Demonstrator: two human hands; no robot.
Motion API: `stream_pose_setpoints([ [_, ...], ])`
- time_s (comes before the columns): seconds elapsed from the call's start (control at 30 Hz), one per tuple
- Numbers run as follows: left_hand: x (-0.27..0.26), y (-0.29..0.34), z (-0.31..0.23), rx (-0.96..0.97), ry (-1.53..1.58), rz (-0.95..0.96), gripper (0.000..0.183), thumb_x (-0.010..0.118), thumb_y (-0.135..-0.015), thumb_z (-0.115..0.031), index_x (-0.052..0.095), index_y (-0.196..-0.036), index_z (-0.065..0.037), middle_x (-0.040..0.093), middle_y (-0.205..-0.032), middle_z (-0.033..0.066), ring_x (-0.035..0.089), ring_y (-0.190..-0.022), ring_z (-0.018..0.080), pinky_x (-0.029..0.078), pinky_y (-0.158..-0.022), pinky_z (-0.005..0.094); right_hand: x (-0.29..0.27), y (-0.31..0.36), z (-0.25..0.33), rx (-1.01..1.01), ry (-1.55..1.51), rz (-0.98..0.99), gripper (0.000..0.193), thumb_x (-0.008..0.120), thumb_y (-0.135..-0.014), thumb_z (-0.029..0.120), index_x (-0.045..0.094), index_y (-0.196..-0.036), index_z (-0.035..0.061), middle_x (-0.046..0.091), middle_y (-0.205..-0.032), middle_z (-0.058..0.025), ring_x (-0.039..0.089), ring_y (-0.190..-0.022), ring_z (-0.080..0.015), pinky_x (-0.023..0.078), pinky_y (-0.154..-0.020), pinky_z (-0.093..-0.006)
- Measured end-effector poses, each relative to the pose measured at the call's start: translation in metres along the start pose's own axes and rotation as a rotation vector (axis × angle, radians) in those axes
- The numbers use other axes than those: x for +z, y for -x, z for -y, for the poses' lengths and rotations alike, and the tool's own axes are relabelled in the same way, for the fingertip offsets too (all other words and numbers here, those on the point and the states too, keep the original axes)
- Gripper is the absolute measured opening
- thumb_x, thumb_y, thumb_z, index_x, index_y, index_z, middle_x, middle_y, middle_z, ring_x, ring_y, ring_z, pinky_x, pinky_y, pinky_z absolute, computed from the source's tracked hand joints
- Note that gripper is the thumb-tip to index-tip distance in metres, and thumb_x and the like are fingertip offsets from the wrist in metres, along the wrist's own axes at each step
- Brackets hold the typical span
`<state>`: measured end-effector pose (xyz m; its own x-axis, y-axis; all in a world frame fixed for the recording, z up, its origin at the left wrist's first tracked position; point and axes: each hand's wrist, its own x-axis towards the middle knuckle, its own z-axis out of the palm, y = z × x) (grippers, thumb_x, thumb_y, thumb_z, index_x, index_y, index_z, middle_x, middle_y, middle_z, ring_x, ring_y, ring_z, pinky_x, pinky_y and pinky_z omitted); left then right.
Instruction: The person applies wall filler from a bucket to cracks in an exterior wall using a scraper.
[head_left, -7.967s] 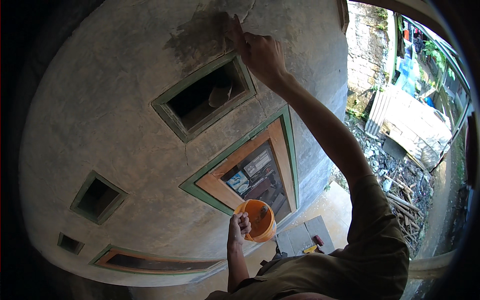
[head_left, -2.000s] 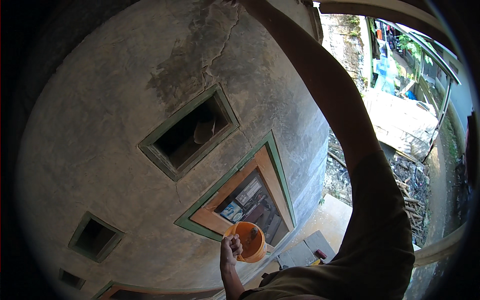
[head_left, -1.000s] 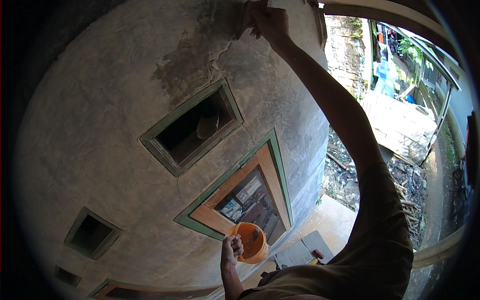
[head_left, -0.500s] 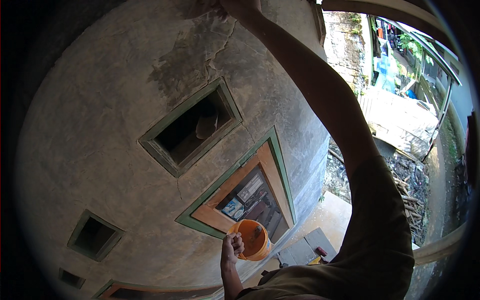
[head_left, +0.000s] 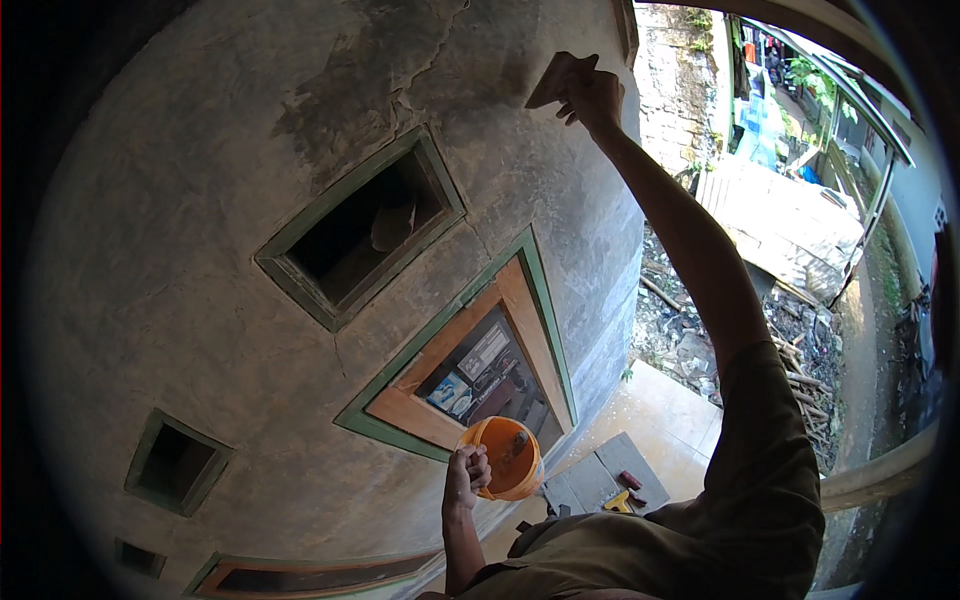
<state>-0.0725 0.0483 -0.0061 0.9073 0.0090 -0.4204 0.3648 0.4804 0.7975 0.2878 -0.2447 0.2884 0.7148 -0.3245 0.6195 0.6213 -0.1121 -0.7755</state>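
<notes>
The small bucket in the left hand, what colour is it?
Orange, seen best in the head view: the bucket in the left hand.

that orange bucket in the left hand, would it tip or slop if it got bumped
Likely yes: the orange bucket is open-topped and tilted, held by the left hand at one rim only. It seems small and light. Its fill level can't be made out.

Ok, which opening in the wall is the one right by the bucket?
On the grey plastered wall, go to the orange bucket in the left hand. Just above it sits the opening with a green frame and, unlike the other openings, a bare wooden inner surround.
</notes>
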Motion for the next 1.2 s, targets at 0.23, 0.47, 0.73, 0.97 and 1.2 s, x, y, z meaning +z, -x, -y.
stream_pose_setpoints([
  [0.23, -0.008, 0.004, 0.002, -0.001, 0.032, -0.01, 0.022, 0.041, -0.087, -0.028, 0.046, -0.078, -0.009, 0.024, -0.049, -0.0056, 0.02, -0.036, 0.0053, 0.017, -0.035, 0.0209, 0.039, -0.004, 0.028, -0.029, 0.091, 0.095, 0.04, 0.047, -0.088, 0.019, 0.058, -0.059, -0.0052, 0.059, -0.051, -0.0118, 0.061, -0.043, -0.0191, 0.05, -0.037, -0.0286],
  [0.47, -0.014, 0.006, 0.002, 0.05, 0.074, -0.032, 0.022, 0.04, -0.088, -0.028, 0.046, -0.078, -0.009, 0.024, -0.049, -0.0058, 0.02, -0.036, 0.0054, 0.016, -0.035, 0.0209, 0.079, -0.003, 0.135, -0.363, -0.122, 0.239, 0.03, 0.051, -0.087, 0.014, 0.057, -0.065, -0.0044, 0.06, -0.056, -0.0122, 0.059, -0.042, -0.0182, 0.05, -0.038, -0.0298],
  [0.73, -0.017, 0.005, -0.008, 0.1, 0.071, -0.117, 0.022, 0.041, -0.088, -0.028, 0.045, -0.076, -0.01, 0.024, -0.05, -0.0054, 0.02, -0.036, 0.0058, 0.016, -0.035, 0.0206, 0.049, -0.035, 0.139, -0.362, -0.354, 0.227, 0.019, 0.047, -0.09, 0.012, 0.058, -0.086, -0.0023, 0.062, -0.065, -0.0103, 0.059, -0.045, -0.0164, 0.05, -0.038, -0.0298],
  [0.97, -0.014, 0.005, -0.016, 0.075, 0.049, -0.103, 0.023, 0.042, -0.088, -0.031, 0.044, -0.076, -0.011, 0.024, -0.049, -0.0054, 0.02, -0.036, 0.0058, 0.016, -0.035, 0.0205, -0.006, 0.001, -0.019, 0.004, -0.263, 0.181, 0.024, 0.055, -0.088, 0.023, 0.055, -0.096, 0.0001, 0.063, -0.072, -0.0105, 0.062, -0.052, -0.0157, 0.053, -0.047, -0.0257],
  [1.2, -0.017, 0.009, -0.008, 0.058, 0.064, -0.073, 0.024, 0.042, -0.088, -0.031, 0.044, -0.076, -0.011, 0.024, -0.049, -0.0055, 0.02, -0.036, 0.0056, 0.016, -0.035, 0.0203, -0.001, 0.014, -0.073, 0.22, -0.402, 0.093, 0.023, 0.056, -0.088, 0.025, 0.055, -0.099, 0.0043, 0.063, -0.075, -0.0087, 0.061, -0.054, -0.0156, 0.051, -0.049, -0.0267],
])
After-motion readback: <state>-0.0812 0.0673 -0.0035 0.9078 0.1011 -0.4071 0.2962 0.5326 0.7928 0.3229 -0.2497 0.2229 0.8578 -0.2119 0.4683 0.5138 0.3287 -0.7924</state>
